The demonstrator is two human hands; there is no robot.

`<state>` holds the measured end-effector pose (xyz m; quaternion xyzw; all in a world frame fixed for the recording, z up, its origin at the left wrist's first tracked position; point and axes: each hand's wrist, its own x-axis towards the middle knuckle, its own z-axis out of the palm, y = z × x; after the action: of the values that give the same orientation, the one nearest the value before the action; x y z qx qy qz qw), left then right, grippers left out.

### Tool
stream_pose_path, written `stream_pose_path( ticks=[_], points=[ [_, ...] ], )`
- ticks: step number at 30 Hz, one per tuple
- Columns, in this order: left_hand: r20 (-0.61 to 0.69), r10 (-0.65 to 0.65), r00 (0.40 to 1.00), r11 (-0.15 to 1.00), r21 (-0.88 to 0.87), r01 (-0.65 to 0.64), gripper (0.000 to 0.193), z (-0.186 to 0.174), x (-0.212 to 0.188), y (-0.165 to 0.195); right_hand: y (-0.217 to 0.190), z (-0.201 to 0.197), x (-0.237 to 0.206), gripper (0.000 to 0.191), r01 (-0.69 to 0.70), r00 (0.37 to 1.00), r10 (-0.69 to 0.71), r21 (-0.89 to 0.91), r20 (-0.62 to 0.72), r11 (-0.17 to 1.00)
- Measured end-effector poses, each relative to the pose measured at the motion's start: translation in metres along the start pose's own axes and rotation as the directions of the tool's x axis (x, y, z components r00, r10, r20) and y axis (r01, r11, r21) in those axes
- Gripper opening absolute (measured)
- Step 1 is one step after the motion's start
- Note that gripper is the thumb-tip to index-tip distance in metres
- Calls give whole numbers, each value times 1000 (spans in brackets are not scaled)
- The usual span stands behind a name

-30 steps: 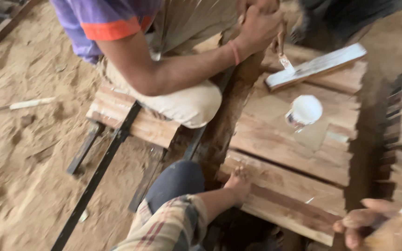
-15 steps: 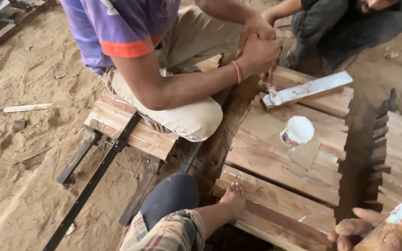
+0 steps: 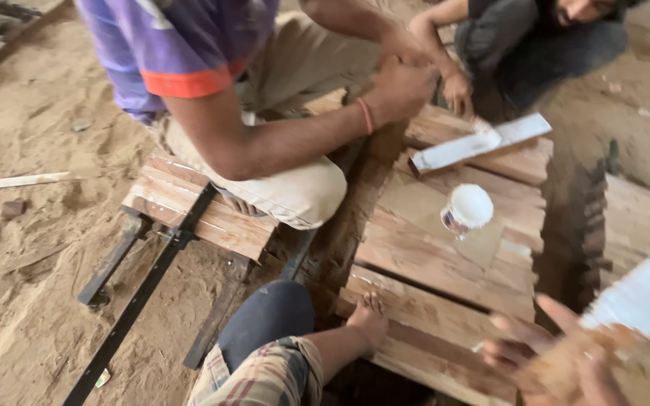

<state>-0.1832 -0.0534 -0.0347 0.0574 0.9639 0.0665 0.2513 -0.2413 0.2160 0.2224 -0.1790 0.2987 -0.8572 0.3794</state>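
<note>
Head view: your right hand (image 3: 566,365), fingers spread, grips a white strip (image 3: 641,297) right of the cup (image 3: 466,210); your left hand is unseen.

I see the left arm come up from the bottom centre of the frame, in a plaid sleeve pushed back from the forearm. The left hand (image 3: 370,322) lies palm down at lower centre, wrist straight, its short fingers (image 3: 374,302) pointing toward the top of the frame. My right hand (image 3: 558,359) sits in the lower right corner, badly blurred, with its fingers (image 3: 507,323) spread and pointing up and left. I cannot tell whether it grips anything.
</note>
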Motion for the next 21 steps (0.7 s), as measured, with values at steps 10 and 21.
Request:
stream_pose_path(
  ticks=[10,21],
  points=[
    [182,25,983,997,71,-39,117,-20,-11,6,6,113,5,71,152,958,-232,-386,-170,910],
    [67,-7,998,1000,-29,9,96,-9,-6,4,13,77,-3,75,163,974,-211,-399,-79,902]
  ],
)
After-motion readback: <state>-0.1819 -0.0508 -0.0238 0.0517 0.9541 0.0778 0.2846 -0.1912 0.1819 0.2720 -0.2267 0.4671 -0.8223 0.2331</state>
